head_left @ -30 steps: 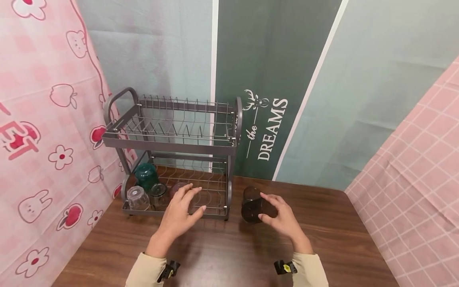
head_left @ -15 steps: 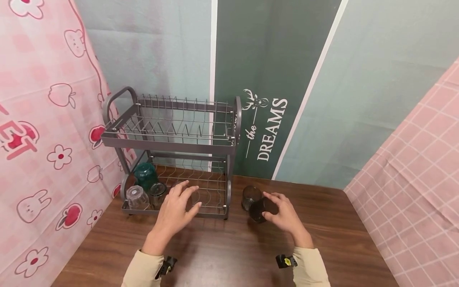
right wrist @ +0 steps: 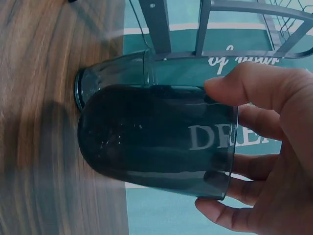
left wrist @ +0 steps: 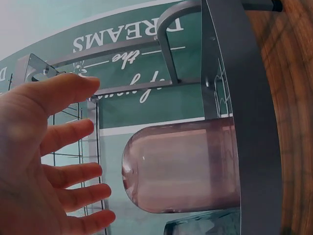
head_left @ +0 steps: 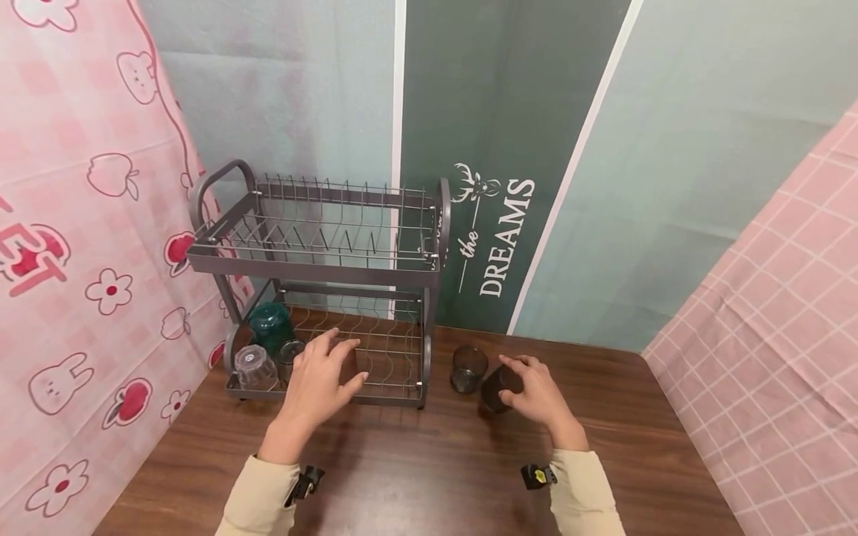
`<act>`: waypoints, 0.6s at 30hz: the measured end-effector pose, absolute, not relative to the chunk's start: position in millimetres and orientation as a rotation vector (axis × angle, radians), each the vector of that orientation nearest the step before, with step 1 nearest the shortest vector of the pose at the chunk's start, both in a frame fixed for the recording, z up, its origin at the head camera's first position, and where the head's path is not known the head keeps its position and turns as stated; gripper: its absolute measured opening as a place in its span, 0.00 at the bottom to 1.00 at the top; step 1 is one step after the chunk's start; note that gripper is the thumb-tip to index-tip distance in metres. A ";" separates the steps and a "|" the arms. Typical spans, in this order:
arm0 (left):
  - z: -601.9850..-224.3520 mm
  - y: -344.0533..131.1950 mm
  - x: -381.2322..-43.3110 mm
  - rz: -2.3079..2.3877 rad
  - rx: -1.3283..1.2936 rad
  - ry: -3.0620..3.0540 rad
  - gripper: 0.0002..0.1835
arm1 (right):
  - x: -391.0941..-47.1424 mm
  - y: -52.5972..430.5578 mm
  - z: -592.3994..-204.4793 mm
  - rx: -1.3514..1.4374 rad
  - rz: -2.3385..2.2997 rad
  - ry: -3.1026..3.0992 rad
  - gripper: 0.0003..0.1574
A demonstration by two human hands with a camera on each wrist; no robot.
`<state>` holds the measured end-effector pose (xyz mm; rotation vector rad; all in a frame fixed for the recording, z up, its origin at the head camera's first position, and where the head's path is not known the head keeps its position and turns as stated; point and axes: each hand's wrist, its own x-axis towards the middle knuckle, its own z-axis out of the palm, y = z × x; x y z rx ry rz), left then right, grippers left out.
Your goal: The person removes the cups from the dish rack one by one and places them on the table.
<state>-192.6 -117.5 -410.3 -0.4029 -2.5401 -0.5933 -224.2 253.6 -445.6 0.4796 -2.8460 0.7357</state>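
Note:
My right hand (head_left: 539, 398) grips a dark tinted glass (head_left: 496, 388) near its rim, thumb on one side and fingers on the other. In the right wrist view this glass (right wrist: 156, 139) is mouth up; whether its base touches the table cannot be told. Just left of it, a smoky clear glass (head_left: 469, 370) stands on the table. My left hand (head_left: 311, 383) hovers at the rack's lower tier, fingers spread and holding nothing. In front of its palm is a pinkish glass (left wrist: 178, 169), upside down on the rack and apart from the fingers.
A grey two-tier dish rack (head_left: 315, 269) stands at the left of the wooden table (head_left: 415, 469). Its lower tier also holds an upturned teal glass (head_left: 271, 324), a clear glass (head_left: 255, 366) and a partly hidden glass (head_left: 287, 356). Curtains enclose the back and sides.
My right hand has moved rightward with the dark glass, away from the smoky glass it overlapped before. My left hand has drifted a little left and farther in over the rack.

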 end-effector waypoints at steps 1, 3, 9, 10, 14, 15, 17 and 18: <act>-410.1 -118.3 -193.0 -0.593 -0.400 -2.546 0.28 | -224.0 253.0 -444.4 0.467 0.706 -2.859 0.38; -409.3 -120.2 -194.0 -0.590 -0.393 -2.563 0.28 | -225.1 252.5 -444.8 0.453 0.665 -2.882 0.38; -406.2 -126.5 -202.2 -0.570 -0.366 -2.622 0.28 | -233.1 251.8 -447.2 0.428 0.671 -2.922 0.38; -406.1 -127.3 -203.7 -0.569 -0.364 -2.632 0.28 | -235.3 252.2 -448.5 0.430 0.666 -2.921 0.38; -405.6 -128.9 -208.0 -0.562 -0.352 -2.677 0.30 | -244.5 254.2 -453.0 0.427 0.646 -2.920 0.38; -405.5 -129.0 -209.0 -0.559 -0.348 -2.687 0.30 | -246.8 254.8 -454.1 0.429 0.633 -2.918 0.38; -405.1 -129.0 -211.0 -0.551 -0.339 -2.701 0.31 | -250.7 255.9 -456.3 0.425 0.623 -2.921 0.38; -404.7 -128.9 -211.9 -0.548 -0.335 -2.705 0.31 | -252.3 256.5 -457.1 0.423 0.615 -2.922 0.38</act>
